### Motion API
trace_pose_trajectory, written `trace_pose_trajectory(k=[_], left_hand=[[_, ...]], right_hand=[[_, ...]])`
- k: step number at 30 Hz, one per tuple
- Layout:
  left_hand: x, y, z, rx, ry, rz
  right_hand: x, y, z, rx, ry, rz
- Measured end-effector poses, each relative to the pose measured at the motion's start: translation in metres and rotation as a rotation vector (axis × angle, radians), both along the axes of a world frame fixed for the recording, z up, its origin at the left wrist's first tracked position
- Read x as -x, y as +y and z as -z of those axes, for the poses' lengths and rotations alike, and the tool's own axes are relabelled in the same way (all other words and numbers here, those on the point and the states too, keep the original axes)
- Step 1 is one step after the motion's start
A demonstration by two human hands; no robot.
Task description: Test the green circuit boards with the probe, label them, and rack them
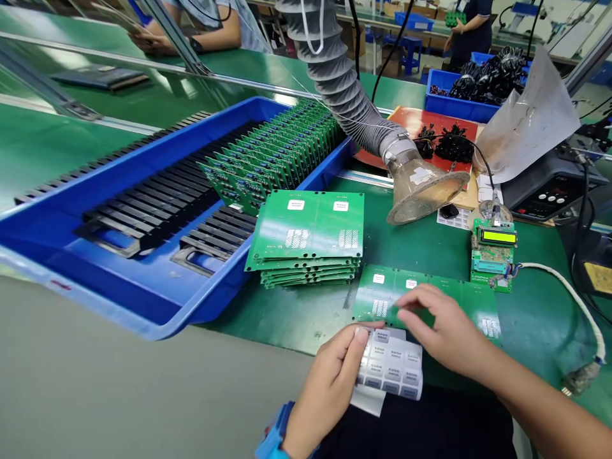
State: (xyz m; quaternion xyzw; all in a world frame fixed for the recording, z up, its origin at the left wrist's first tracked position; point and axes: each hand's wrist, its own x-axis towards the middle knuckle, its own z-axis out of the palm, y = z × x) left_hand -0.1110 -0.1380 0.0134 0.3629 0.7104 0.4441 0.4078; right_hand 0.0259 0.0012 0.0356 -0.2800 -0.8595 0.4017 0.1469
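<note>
Left hand (pixel 329 376): closed on the label sheet (pixel 393 370), my thumb pressing its near-left side.
Right hand (pixel 447 335): beyond the sheet and to its right, thumb and forefinger close together; whether a label is between them, I cannot tell.
Label sheet: in my left grip, with several rows of labels and some bare backing at the far edge; I judge that many remain.
Flat circuit boards (pixel 366 298): just beyond the sheet, partly hidden by my right hand. Two white labels (pixel 378 278) show on the left portion; on the right portion I see none, though my hand covers some, so probably this portion is left.
Board stack (pixel 306 239): beyond my left hand; its top board carries two labels, so it looks done. Lower faces are hidden.
Blue tray (pixel 217 312): beyond and left of my left grip; upright circuit boards (pixel 277 150) stand inside, labelled or not I cannot tell.
</note>
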Motion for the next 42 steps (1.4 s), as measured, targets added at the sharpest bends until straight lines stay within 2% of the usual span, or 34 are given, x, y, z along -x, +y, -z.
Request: trace_pose_trajectory(k=[3, 6, 8, 11, 13, 16, 18, 20, 24, 26, 31, 35, 38, 40, 42], left_hand=[[-0.005, 0.003, -0.002, -0.015, 0.068, 0.021], [-0.005, 0.004, 0.002, -0.017, 0.159, 0.037], [-0.004, 0.005, 0.006, 0.0, 0.174, 0.07], [-0.004, 0.008, 0.012, 0.036, 0.117, 0.15], [-0.006, 0.009, 0.015, 0.078, 0.054, 0.189], [-0.01, 0.011, 0.016, 0.151, -0.045, 0.24], [-0.014, 0.012, 0.016, 0.176, -0.082, 0.266], [-0.02, 0.016, 0.014, 0.185, -0.09, 0.311], [-0.035, 0.03, 0.011, 0.18, -0.06, 0.461], [-0.04, 0.036, 0.01, 0.168, -0.034, 0.496], [-0.042, 0.043, 0.013, 0.191, -0.001, 0.551], [-0.039, 0.043, 0.013, 0.223, 0.008, 0.555], [-0.037, 0.044, 0.013, 0.254, -0.037, 0.535], [-0.036, 0.046, 0.013, 0.279, -0.063, 0.538], [-0.036, 0.047, 0.013, 0.299, -0.067, 0.551]], right_hand=[[0.008, -0.013, -0.006, 0.348, 0.03, -0.036], [0.015, -0.025, -0.003, 0.494, 0.073, 0.036], [0.013, -0.03, 0.002, 0.523, 0.138, 0.105], [-0.002, -0.022, 0.006, 0.467, 0.219, 0.192], [-0.019, -0.002, 0.006, 0.393, 0.197, 0.273], [-0.044, 0.042, 0.005, 0.263, 0.008, 0.395], [-0.053, 0.065, 0.006, 0.22, -0.184, 0.364], [-0.055, 0.076, 0.008, 0.208, -0.336, 0.29], [-0.048, 0.074, 0.013, 0.099, -0.447, 0.236], [-0.044, 0.071, 0.015, 0.041, -0.466, 0.238], [-0.041, 0.067, 0.017, -0.065, -0.516, 0.239], [-0.036, 0.06, 0.012, -0.297, -0.579, 0.23], [-0.042, 0.063, 0.005, -0.428, -0.548, 0.288], [-0.056, 0.071, 0.001, -0.386, -0.433, 0.342], [-0.074, 0.081, -0.001, -0.235, -0.297, 0.336]])
